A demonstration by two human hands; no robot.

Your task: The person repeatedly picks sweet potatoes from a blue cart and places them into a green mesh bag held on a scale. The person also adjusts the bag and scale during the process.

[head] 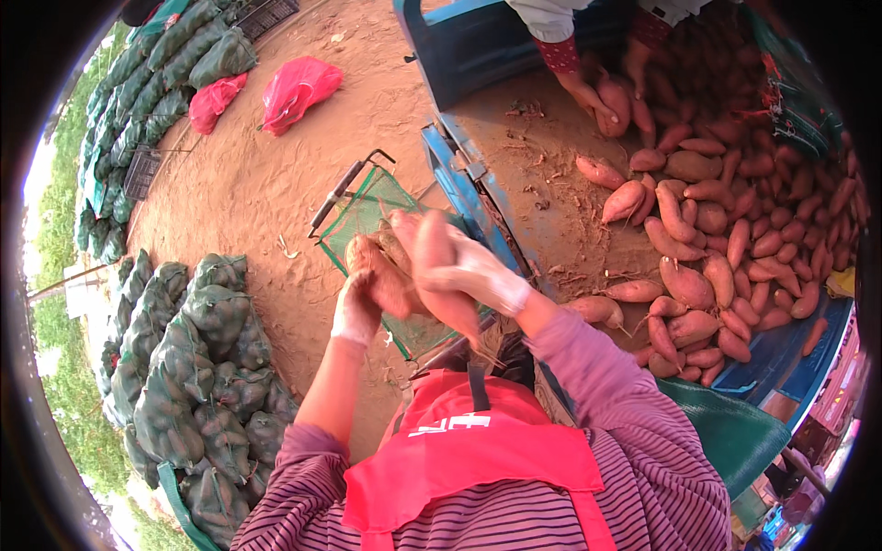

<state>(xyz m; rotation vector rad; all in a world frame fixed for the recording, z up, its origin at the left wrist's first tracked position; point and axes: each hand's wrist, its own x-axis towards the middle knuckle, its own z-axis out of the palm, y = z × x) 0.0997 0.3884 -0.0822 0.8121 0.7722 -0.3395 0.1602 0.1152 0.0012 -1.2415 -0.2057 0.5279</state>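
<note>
My left hand [356, 313], in a pale glove, grips a sweet potato [387, 281] from its left side. Opposite it, my right hand [479, 270], gloved too, holds a reddish sweet potato [441, 258] whose thin root end points down towards my apron. Motion blurs both hands somewhat. Below them a green mesh bag [419, 337] hangs open on a metal frame [335, 196] with a dark handle. Other sweet potatoes [393, 244] show between my hands; whether they lie in the bag or are held, I cannot tell.
At right, a heap of sweet potatoes [720, 275] lies on a blue truck bed [799, 365]. Another person's hands [599, 103] hold sweet potatoes there. Filled green mesh bags [179, 386] stand at left. Two pink bags [301, 89] and black crates [142, 172] are farther off.
</note>
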